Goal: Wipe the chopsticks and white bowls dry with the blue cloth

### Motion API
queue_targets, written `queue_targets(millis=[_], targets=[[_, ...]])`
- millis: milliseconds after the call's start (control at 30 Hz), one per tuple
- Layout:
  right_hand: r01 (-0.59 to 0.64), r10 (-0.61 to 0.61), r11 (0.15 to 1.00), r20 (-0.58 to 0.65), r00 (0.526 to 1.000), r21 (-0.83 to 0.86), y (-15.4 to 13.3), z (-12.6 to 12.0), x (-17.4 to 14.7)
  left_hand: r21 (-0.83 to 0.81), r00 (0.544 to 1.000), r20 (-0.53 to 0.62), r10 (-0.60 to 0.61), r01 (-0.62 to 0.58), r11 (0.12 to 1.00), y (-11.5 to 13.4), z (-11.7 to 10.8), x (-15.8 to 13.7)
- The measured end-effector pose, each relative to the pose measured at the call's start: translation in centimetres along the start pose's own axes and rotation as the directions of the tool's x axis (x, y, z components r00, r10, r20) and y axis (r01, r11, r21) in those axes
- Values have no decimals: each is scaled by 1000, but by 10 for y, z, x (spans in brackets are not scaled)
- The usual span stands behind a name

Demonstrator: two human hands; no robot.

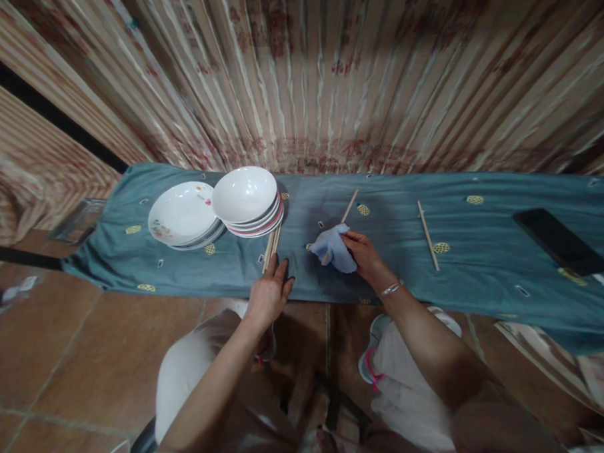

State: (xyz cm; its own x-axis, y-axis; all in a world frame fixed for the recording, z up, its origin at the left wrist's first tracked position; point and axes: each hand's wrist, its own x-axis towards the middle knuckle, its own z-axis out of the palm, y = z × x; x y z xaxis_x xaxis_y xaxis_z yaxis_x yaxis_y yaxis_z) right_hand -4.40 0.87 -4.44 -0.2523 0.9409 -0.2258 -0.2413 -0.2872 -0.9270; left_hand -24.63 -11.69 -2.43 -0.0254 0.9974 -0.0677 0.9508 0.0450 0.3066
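My right hand [366, 256] grips a light blue cloth [334, 248] bunched around a wooden chopstick [350, 206], whose far end sticks out past the cloth. My left hand [271, 291] rests on the teal tablecloth [394, 262] with its fingertips touching the near ends of a small bundle of chopsticks [271, 246] lying beside the bowls. Another single chopstick [428, 235] lies on the cloth to the right of my right hand.
Two stacks of white bowls [245, 197] and plates [183, 214] stand at the left. A black phone [560, 240] lies at the far right. Striped curtains hang behind the table. My knees and a tiled floor are below its front edge.
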Motion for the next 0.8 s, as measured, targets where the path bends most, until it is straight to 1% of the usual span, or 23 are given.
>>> queue_targets(millis=[133,233,400,600,800], targets=[[-27,29,999,-30,999,43,2,0,1,-20,1000,26,-11,11,1000,1,-1,0],[-32,33,999,-39,999,42,4,0,1,-30,1000,16,-5,5,1000,1,-1,0],[-12,12,1000,-18,1000,10,6,0,2,-16,1000,18,-3,3,1000,2,0,0],[-20,20,1000,-5,1000,11,4,1,1,-47,999,-21,25,-26,999,0,2,-1],[-50,51,998,-17,999,43,1,4,-1,-54,999,-36,-26,24,998,-7,-5,-4]])
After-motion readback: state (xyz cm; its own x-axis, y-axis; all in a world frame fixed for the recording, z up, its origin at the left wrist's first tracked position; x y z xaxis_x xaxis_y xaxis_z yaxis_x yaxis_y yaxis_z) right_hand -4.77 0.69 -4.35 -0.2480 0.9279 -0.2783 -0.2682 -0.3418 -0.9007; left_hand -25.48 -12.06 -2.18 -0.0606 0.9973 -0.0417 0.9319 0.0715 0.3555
